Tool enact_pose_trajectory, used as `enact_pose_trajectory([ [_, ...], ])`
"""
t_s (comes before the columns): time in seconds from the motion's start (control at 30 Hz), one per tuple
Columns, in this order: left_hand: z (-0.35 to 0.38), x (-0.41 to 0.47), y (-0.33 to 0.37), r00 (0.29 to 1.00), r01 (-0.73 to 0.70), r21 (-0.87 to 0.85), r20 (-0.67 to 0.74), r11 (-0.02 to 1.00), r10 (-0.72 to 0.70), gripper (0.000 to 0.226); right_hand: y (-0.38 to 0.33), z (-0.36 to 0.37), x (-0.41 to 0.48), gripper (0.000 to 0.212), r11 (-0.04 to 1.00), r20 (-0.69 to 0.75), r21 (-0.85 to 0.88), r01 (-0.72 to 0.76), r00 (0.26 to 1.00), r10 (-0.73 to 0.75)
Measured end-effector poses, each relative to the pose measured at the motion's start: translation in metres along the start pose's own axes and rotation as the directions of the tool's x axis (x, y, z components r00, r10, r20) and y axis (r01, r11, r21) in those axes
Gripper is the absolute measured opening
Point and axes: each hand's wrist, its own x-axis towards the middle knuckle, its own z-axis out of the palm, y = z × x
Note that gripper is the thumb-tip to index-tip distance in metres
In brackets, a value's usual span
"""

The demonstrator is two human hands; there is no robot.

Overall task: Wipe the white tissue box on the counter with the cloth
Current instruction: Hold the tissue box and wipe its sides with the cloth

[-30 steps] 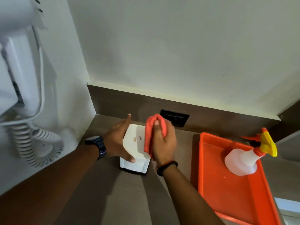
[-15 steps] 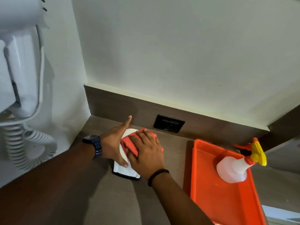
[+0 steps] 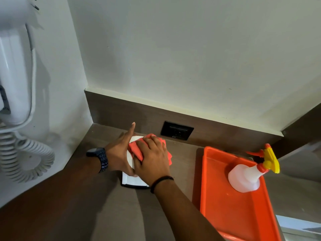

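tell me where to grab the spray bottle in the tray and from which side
Grip the narrow neck just under the yellow trigger of the spray bottle, coming from above and its left. It stands upright in the orange tray, and the nozzle sticks out rightward.

A coral-red cloth [image 3: 149, 150] covers the white box [image 3: 132, 180] — its base edge dark. The worktop [image 3: 121, 214] is grey-brown woodgrain. The tray [image 3: 231, 214] is bright orange; the translucent white bottle [image 3: 244, 178] has a yellow-and-red sprayer. Black socket [image 3: 176, 130], dark blue watch [image 3: 99, 158], white dryer [image 3: 12, 75].
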Motion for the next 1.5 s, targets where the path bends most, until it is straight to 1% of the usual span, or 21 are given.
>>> enact_pose_trajectory([
  [0.07, 0.002, 0.000, 0.000, 1.000, 0.008, 0.003, 0.007, 1.000, -0.008, 0.158, 0.009, -0.001, -0.009, 0.044, 1.000, 0.016, 0.021, 0.018, 1.000, -0.018],
  [0.17, 0.003, -0.001, 0.002, 0.999, 0.041, -0.006, -0.012, 0.999, -0.041, 0.157, 0.028, -0.004, -0.012, 0.054, 0.997, 0.088, 0.043, -0.068, 0.994, 0.064],
  [0.3, 0.006, 0.000, 0.009, 0.997, 0.058, -0.010, -0.054, 0.998, -0.058, 0.156, 0.028, -0.005, 0.005, 0.051, 0.972, 0.084, 0.141, -0.190, 0.980, 0.180],
  [0.47, 0.008, -0.002, 0.005, 0.996, 0.058, -0.012, -0.060, 0.998, -0.059, 0.155, 0.016, 0.002, 0.006, 0.040, 0.986, -0.013, 0.147, -0.073, 0.997, 0.076],
  [0.6, 0.016, -0.005, 0.004, 0.992, 0.061, -0.048, -0.107, 0.997, -0.066, 0.153, 0.030, -0.003, -0.006, 0.035, 0.985, 0.017, 0.171, 0.010, 1.000, -0.013],
  [0.67, 0.023, -0.009, 0.009, 0.982, 0.088, -0.123, -0.156, 0.989, -0.107, 0.156, 0.036, -0.001, -0.015, 0.031, 0.957, -0.030, 0.287, -0.047, 0.998, 0.058],
  [0.7, 0.030, -0.010, 0.015, 0.961, 0.114, -0.164, -0.234, 0.980, -0.150, 0.156, 0.037, -0.001, -0.019, 0.027, 0.903, -0.081, 0.408, -0.133, 0.980, 0.181],
  [0.73, 0.041, -0.010, 0.022, 0.912, 0.144, -0.189, -0.356, 0.971, -0.204, 0.153, 0.038, -0.002, -0.021, 0.025, 0.776, -0.117, 0.581, -0.247, 0.917, 0.380],
  [0.8, 0.064, -0.012, 0.043, 0.757, 0.185, -0.182, -0.600, 0.966, -0.258, 0.134, 0.045, -0.009, -0.018, 0.025, 0.348, -0.038, 0.859, -0.376, 0.630, 0.776],
  [0.83, 0.070, -0.012, 0.052, 0.707, 0.202, -0.139, -0.664, 0.969, -0.243, 0.123, 0.055, -0.014, -0.018, 0.024, 0.190, 0.014, 0.909, -0.370, 0.484, 0.875],
  [0.87, 0.069, -0.011, 0.058, 0.699, 0.215, -0.070, -0.686, 0.974, -0.204, 0.116, 0.066, -0.017, -0.018, 0.022, 0.126, 0.024, 0.928, -0.351, 0.394, 0.919],
  [0.9, 0.062, -0.006, 0.059, 0.740, 0.213, 0.032, -0.658, 0.976, -0.140, 0.115, 0.077, -0.019, -0.019, 0.018, 0.100, 0.022, 0.942, -0.321, 0.353, 0.935],
  [0.93, 0.052, 0.000, 0.055, 0.818, 0.169, 0.161, -0.573, 0.972, -0.047, 0.119, 0.085, -0.021, -0.021, 0.014, 0.094, 0.016, 0.952, -0.291, 0.353, 0.935],
  [1.0, 0.024, 0.013, 0.040, 0.979, -0.012, 0.385, -0.182, 0.923, 0.088, 0.128, 0.092, -0.024, -0.024, 0.009, 0.092, 0.013, 0.963, -0.255, 0.383, 0.924],
  [1.03, 0.012, 0.021, 0.037, 0.995, -0.095, 0.447, 0.023, 0.889, 0.095, 0.128, 0.097, -0.024, -0.026, 0.010, 0.091, 0.012, 0.964, -0.250, 0.385, 0.923],
  [1.07, 0.004, 0.027, 0.036, 0.985, -0.150, 0.466, 0.146, 0.872, 0.092, 0.125, 0.100, -0.023, -0.028, 0.014, 0.095, 0.008, 0.965, -0.246, 0.385, 0.923],
  [1.1, 0.000, 0.031, 0.036, 0.979, -0.167, 0.460, 0.183, 0.872, 0.090, 0.122, 0.101, -0.023, -0.031, 0.018, 0.094, 0.006, 0.967, -0.237, 0.389, 0.921],
  [1.23, -0.003, 0.039, 0.047, 0.992, -0.097, 0.566, 0.117, 0.819, 0.037, 0.121, 0.101, -0.023, -0.039, 0.019, 0.084, 0.025, 0.968, -0.237, 0.423, 0.906],
  [1.33, 0.009, 0.035, 0.058, 0.987, 0.161, 0.620, -0.116, 0.768, -0.113, 0.117, 0.100, -0.022, -0.045, 0.027, 0.058, 0.044, 0.971, -0.234, 0.410, 0.911],
  [1.4, 0.022, 0.022, 0.060, 0.919, 0.374, 0.455, -0.299, 0.808, -0.257, 0.119, 0.096, -0.020, -0.047, 0.024, 0.051, 0.046, 0.974, -0.221, 0.415, 0.909],
  [1.5, 0.026, -0.002, 0.049, 0.854, 0.491, 0.164, -0.286, 0.856, -0.435, 0.134, 0.091, -0.016, -0.051, 0.015, 0.071, 0.042, 0.970, -0.231, 0.452, 0.891],
])
